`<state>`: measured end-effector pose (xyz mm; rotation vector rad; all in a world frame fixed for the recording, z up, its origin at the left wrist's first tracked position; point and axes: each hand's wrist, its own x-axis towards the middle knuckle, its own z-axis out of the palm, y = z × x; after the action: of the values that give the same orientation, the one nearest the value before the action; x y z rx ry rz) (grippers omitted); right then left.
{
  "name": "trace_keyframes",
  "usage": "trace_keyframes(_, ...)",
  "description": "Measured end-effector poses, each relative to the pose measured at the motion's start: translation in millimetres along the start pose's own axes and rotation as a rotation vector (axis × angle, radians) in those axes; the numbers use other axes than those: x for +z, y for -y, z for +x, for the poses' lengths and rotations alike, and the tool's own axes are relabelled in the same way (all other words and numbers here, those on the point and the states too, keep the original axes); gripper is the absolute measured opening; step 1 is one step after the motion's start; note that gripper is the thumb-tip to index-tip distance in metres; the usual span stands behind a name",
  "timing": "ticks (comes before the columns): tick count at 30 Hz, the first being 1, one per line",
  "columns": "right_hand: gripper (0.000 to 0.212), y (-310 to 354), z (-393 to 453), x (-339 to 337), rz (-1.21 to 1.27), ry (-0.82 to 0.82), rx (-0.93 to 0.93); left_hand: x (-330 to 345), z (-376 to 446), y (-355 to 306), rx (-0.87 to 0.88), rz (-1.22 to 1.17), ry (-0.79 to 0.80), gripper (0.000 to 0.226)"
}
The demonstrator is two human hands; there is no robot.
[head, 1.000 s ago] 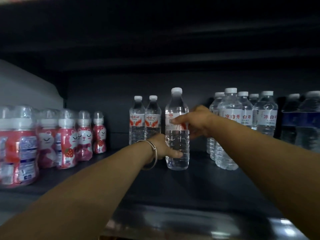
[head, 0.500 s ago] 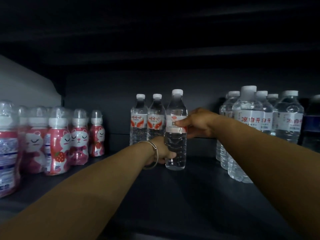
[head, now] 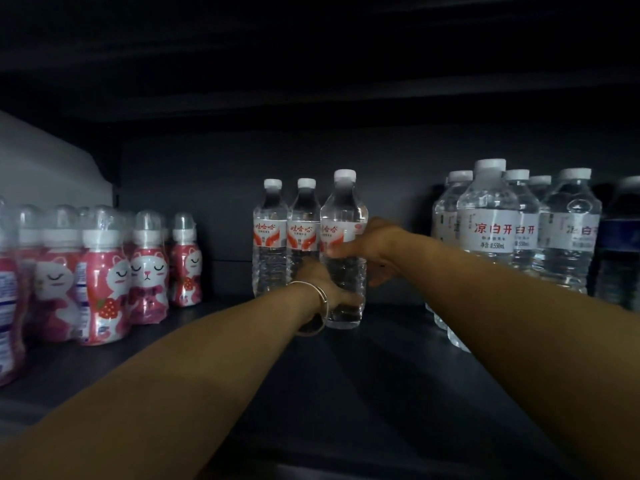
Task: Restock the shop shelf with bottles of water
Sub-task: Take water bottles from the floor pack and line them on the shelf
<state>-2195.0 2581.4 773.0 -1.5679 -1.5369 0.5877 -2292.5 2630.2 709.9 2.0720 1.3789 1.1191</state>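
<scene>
Both arms reach deep into the dark shelf (head: 381,393), and both hands are on one water bottle (head: 343,216) that stands upright on the shelf floor, just right of two matching bottles (head: 287,233) with red-and-white labels near the back wall. The left hand (head: 323,284), a thin bangle (head: 320,303) on its wrist, wraps the lower part of the bottle with its thumb curled across the front near the base. The right hand (head: 375,245) pinches the bottle at label height, thumb on the front and fingers round the far side. Off to the right stands a cluster of larger clear bottles (head: 491,223) with white caps; to the left, rows of pink cat-printed drinks (head: 147,271)
</scene>
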Motion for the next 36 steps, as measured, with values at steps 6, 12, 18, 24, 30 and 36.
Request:
trace_keyframes(6,0.04,3.4,4.6,4.9,0.072,0.002,0.078,2.7,-1.3,-4.3,-0.067,0.068,-0.016,0.103)
trace_keyframes(12,0.019,2.5,18.0,9.1,0.034,-0.068,0.054,-1.1,8.0,2.3,-0.06,0.272,0.054,0.084)
trace_keyframes(18,0.02,-2.4,39.5,15.2,-0.001,-0.091,0.037,2.7,20.6,13.4,-0.085,0.342,0.007,0.084)
trace_keyframes(24,0.021,-6.8,57.1,18.7,-0.029,-0.083,0.016,6.4,22.1,18.1,-0.076,0.459,0.14,0.081)
trace_keyframes(30,0.025,-9.1,67.6,20.3,-0.057,-0.093,0.03,9.4,24.6,16.9,-0.052,0.531,0.19,0.082)
trace_keyframes(36,0.023,-13.5,71.1,20.1,-0.028,-0.099,0.034,10.1,27.6,19.4,-0.029,0.555,0.235,0.079)
